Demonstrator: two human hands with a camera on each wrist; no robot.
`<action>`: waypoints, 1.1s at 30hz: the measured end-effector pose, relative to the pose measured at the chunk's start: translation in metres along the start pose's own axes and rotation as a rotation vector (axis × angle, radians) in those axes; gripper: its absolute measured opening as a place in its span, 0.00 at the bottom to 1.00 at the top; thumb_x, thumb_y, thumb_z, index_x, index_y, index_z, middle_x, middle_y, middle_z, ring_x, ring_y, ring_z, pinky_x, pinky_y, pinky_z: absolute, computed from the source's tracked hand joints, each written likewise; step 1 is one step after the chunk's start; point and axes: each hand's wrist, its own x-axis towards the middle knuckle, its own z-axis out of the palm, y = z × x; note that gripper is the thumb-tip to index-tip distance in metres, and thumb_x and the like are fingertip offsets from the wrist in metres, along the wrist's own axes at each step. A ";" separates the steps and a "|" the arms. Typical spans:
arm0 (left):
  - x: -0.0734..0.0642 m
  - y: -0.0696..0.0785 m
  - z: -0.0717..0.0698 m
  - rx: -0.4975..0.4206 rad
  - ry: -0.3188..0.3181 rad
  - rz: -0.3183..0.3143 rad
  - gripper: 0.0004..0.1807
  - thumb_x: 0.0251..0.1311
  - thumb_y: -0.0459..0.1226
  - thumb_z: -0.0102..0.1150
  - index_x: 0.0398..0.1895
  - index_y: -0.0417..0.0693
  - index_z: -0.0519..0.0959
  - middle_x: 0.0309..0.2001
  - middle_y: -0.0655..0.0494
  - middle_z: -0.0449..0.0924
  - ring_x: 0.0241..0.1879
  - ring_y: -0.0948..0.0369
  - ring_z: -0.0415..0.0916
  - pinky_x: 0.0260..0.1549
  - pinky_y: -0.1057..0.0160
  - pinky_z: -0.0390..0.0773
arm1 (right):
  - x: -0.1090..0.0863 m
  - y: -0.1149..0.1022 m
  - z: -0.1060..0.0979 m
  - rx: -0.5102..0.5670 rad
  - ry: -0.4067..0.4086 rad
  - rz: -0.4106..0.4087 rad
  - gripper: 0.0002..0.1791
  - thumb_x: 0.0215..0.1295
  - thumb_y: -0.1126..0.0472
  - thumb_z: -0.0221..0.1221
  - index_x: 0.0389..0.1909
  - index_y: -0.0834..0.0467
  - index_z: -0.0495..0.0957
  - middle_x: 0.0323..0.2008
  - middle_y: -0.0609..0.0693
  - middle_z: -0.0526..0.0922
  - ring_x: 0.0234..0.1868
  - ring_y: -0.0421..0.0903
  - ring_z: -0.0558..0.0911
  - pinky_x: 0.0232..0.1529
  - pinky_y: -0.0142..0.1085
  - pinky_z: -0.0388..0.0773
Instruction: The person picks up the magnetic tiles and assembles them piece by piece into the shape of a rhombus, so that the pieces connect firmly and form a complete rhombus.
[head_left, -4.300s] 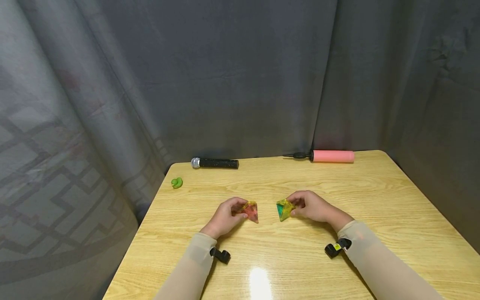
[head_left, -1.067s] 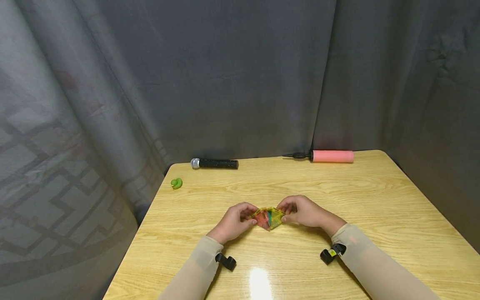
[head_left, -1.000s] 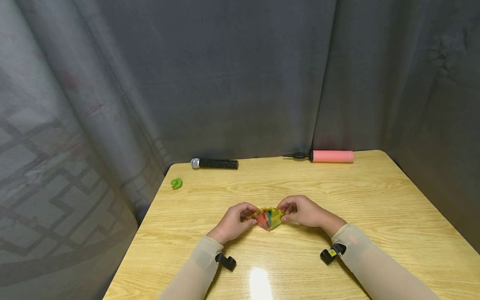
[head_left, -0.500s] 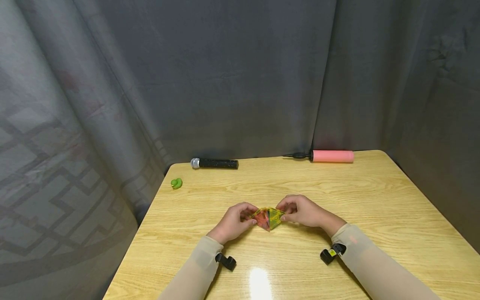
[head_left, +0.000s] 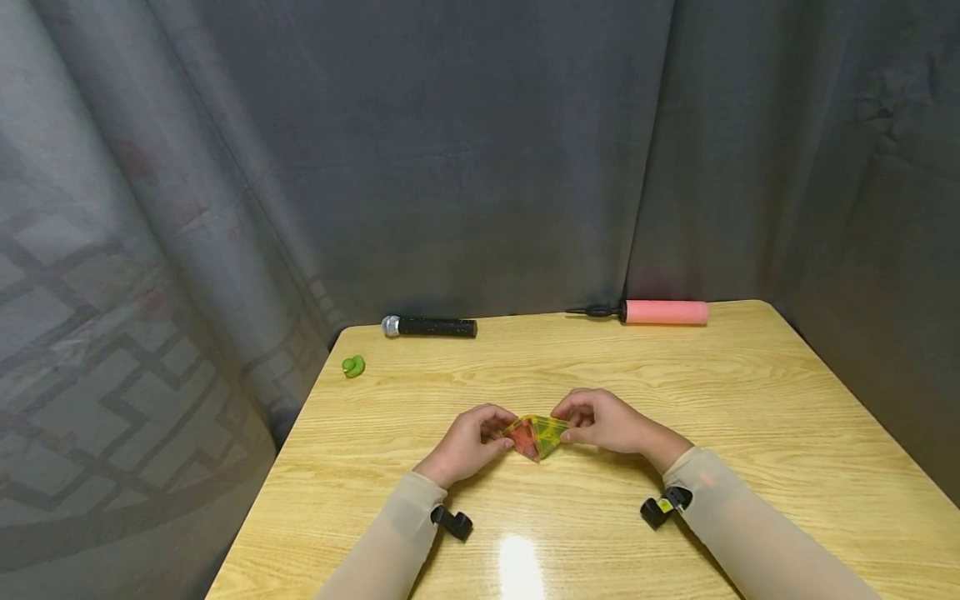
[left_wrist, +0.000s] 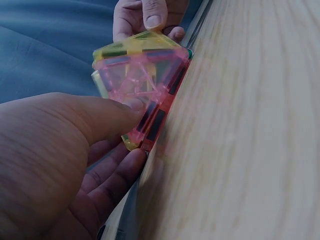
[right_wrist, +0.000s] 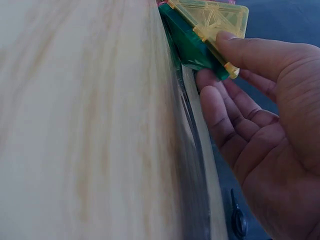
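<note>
Two small pyramid-like builds of see-through triangular magnetic tiles meet edge to edge between the hands, low over the table. My left hand (head_left: 468, 446) pinches the red and yellow magnetic tiles (head_left: 523, 439), thumb on the red face. Dark magnet strips show along the red tile's edges (left_wrist: 156, 125) in the left wrist view. From the other side, my right hand (head_left: 606, 423) pinches the yellow and green magnetic tiles (head_left: 552, 433). Its thumb lies on the yellow tile (right_wrist: 215, 20) in the right wrist view, with the green tile (right_wrist: 192, 47) underneath and fingertips at its corner.
At the back left of the wooden table (head_left: 675, 375) lies a black microphone (head_left: 437, 327) with a silver head. A small green duck figure (head_left: 354, 366) sits near the left edge. A pink hand pump (head_left: 665, 312) lies at the back right. Grey curtains (head_left: 480, 167) hang behind.
Both hands have come together from apart, bringing the two tile builds into contact. Lately the right-hand tiles have turned slightly, and their green side no longer shows in the head view.
</note>
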 end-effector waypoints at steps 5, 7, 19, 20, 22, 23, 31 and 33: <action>0.000 0.000 0.000 -0.007 0.002 0.004 0.18 0.66 0.32 0.71 0.56 0.52 0.83 0.52 0.60 0.84 0.44 0.64 0.82 0.47 0.64 0.84 | 0.000 -0.002 -0.001 0.020 0.005 -0.004 0.15 0.67 0.61 0.72 0.53 0.54 0.85 0.42 0.49 0.85 0.40 0.48 0.84 0.39 0.38 0.84; 0.000 0.000 0.000 -0.007 0.003 0.002 0.17 0.65 0.31 0.71 0.56 0.52 0.83 0.52 0.60 0.84 0.44 0.64 0.83 0.47 0.64 0.84 | 0.001 -0.001 -0.001 0.028 0.001 0.012 0.16 0.67 0.62 0.72 0.54 0.53 0.85 0.40 0.49 0.85 0.40 0.48 0.85 0.39 0.38 0.84; 0.003 -0.001 0.002 -0.007 0.058 -0.020 0.15 0.65 0.31 0.71 0.53 0.51 0.84 0.51 0.59 0.83 0.45 0.64 0.83 0.47 0.65 0.84 | 0.002 0.000 0.000 0.049 0.074 0.006 0.15 0.64 0.67 0.73 0.50 0.57 0.85 0.45 0.51 0.85 0.42 0.48 0.85 0.44 0.37 0.86; 0.003 -0.001 0.003 -0.007 0.064 -0.023 0.15 0.65 0.30 0.71 0.53 0.52 0.85 0.51 0.59 0.83 0.45 0.64 0.83 0.47 0.65 0.84 | 0.002 0.000 0.000 0.051 0.082 0.008 0.15 0.64 0.67 0.72 0.50 0.58 0.85 0.44 0.51 0.85 0.42 0.48 0.85 0.43 0.38 0.86; 0.005 -0.001 0.004 -0.006 0.073 -0.026 0.15 0.65 0.30 0.71 0.53 0.52 0.85 0.51 0.59 0.84 0.46 0.64 0.84 0.48 0.66 0.84 | 0.002 0.002 -0.001 0.045 0.104 0.017 0.14 0.64 0.67 0.72 0.50 0.57 0.85 0.44 0.51 0.86 0.42 0.48 0.85 0.43 0.37 0.86; 0.006 -0.001 0.004 -0.011 0.074 -0.033 0.15 0.66 0.30 0.71 0.53 0.52 0.85 0.51 0.59 0.84 0.46 0.64 0.84 0.48 0.66 0.84 | 0.002 0.003 -0.001 0.046 0.115 0.021 0.14 0.64 0.67 0.72 0.50 0.57 0.85 0.43 0.51 0.86 0.41 0.48 0.85 0.43 0.37 0.86; 0.010 -0.002 0.008 -0.039 0.088 -0.062 0.15 0.67 0.29 0.69 0.54 0.52 0.84 0.52 0.58 0.84 0.48 0.63 0.84 0.49 0.67 0.83 | 0.002 0.008 -0.001 0.040 0.163 0.023 0.14 0.65 0.69 0.71 0.51 0.58 0.85 0.48 0.54 0.86 0.43 0.51 0.85 0.39 0.37 0.86; 0.010 -0.002 0.008 -0.045 0.090 -0.066 0.16 0.67 0.29 0.68 0.54 0.52 0.84 0.52 0.58 0.83 0.49 0.63 0.83 0.49 0.68 0.83 | 0.002 0.008 -0.001 0.030 0.178 0.034 0.14 0.65 0.70 0.71 0.50 0.57 0.86 0.48 0.54 0.86 0.42 0.51 0.85 0.39 0.37 0.85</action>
